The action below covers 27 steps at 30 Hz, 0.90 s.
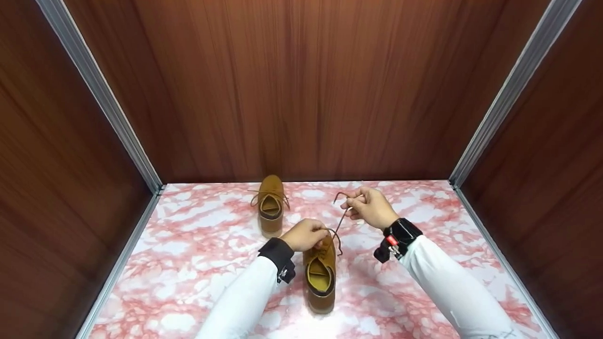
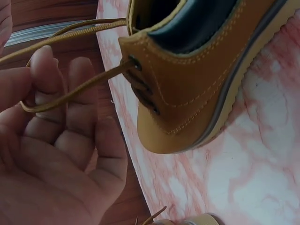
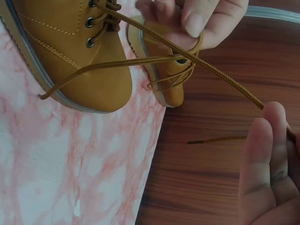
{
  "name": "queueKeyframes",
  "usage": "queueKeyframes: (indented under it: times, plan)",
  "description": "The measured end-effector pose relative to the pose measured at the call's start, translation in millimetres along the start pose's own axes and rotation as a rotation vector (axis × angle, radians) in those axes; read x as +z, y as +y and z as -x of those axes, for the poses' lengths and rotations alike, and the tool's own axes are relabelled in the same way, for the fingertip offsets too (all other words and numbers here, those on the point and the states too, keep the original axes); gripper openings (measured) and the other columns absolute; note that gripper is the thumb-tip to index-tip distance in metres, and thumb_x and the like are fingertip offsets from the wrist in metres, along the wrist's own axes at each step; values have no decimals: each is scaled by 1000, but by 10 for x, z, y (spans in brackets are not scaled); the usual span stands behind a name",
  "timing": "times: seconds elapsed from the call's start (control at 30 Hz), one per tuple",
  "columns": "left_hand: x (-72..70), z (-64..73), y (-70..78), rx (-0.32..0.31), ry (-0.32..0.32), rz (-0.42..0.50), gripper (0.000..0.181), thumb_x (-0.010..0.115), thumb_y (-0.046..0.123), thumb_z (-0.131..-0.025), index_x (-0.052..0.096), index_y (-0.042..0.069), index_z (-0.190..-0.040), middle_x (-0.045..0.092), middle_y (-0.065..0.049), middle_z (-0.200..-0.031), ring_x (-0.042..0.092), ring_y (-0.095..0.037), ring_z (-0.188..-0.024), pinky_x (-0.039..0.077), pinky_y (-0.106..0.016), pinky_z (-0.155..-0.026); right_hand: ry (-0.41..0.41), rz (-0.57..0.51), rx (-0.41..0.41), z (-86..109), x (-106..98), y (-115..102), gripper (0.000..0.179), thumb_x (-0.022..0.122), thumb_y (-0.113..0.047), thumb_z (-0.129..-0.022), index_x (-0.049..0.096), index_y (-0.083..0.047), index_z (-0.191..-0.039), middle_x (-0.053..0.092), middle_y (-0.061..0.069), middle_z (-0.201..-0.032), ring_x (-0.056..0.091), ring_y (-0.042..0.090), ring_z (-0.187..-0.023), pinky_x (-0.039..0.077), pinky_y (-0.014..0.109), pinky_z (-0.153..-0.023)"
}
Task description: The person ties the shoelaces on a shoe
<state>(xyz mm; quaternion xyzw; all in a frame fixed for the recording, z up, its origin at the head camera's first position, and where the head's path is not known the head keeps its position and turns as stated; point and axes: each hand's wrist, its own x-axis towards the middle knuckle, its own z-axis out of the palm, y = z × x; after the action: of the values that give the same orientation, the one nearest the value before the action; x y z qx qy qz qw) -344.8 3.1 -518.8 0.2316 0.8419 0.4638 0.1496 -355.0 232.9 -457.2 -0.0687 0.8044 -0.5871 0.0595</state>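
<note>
A tan lace-up shoe point(image 1: 321, 302) with a dark padded collar stands on the table, toe pointing away from me. Over its toe, my left hand point(image 1: 308, 234) pinches one brown shoelace point(image 2: 79, 89); the free end hangs down on the shoe's right side. Farther right and higher, my right hand point(image 1: 372, 207) holds the other shoelace point(image 3: 225, 77) between thumb and fingers. That lace runs straight from the eyelets up to the fingertips, its tip sticking out past them. In the right wrist view the two laces cross in front of the left fingers.
A matching shoe point(image 1: 271, 229), its laces tied in a bow, stands farther back to the left. Both are on a red-and-white marbled tabletop point(image 1: 198, 263). Wood-grain panels point(image 1: 292, 94) with metal corner strips point(image 1: 504, 94) enclose the back and sides.
</note>
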Motion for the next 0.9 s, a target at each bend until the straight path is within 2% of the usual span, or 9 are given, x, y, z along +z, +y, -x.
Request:
queueKeyframes:
  times: [0.13,0.23,0.4,0.53,0.67,0.77,0.9]
  plan:
    - [35,-6,4,4,-29,19,22,59,15,-98,73,-1,-101,61,-1,-76,55,-10,-67,45,-22,-60,5,39,-37,-29,62,-56,17,62,-9,-104,62,7,-111,80,12,-93,74,10,-71,64,29,-70]
    - [68,-13,-3,23,-22,-13,22,64,18,-95,74,2,-105,61,7,-81,56,-7,-74,46,-21,-67,9,61,-73,-59,114,-103,16,64,-8,-103,64,8,-107,80,14,-92,74,11,-70,63,26,-67]
    - [136,-25,-17,56,27,-63,17,70,25,-98,75,8,-95,57,11,-75,54,-5,-71,44,-20,-66,-9,85,-120,-132,230,-209,14,65,-5,-102,66,9,-106,78,14,-91,73,11,-71,64,27,-68]
    - [164,-14,-31,54,70,-39,21,67,22,-101,76,6,-91,56,9,-75,53,-5,-70,43,-21,-66,-74,140,-170,-175,323,-314,16,67,-6,-100,71,7,-109,78,14,-94,72,10,-73,63,27,-68]
    - [169,-6,-52,35,90,-19,24,65,24,-102,77,5,-95,66,1,-88,56,-6,-79,47,-23,-74,-133,209,-202,-166,320,-345,19,68,-9,-101,76,0,-116,79,17,-103,73,12,-78,65,32,-73]
    - [167,-6,-76,19,90,24,27,65,25,-102,78,2,-102,73,-5,-99,59,-8,-87,50,-23,-79,-128,236,-193,-153,270,-305,22,66,-10,-102,75,-1,-120,79,17,-107,74,14,-81,65,35,-75]
    - [153,-2,-116,21,85,77,27,65,23,-103,78,0,-105,74,-6,-100,62,-11,-91,51,-23,-81,-102,258,-188,-152,199,-220,22,64,-9,-103,74,0,-121,78,20,-107,76,19,-82,64,33,-73]
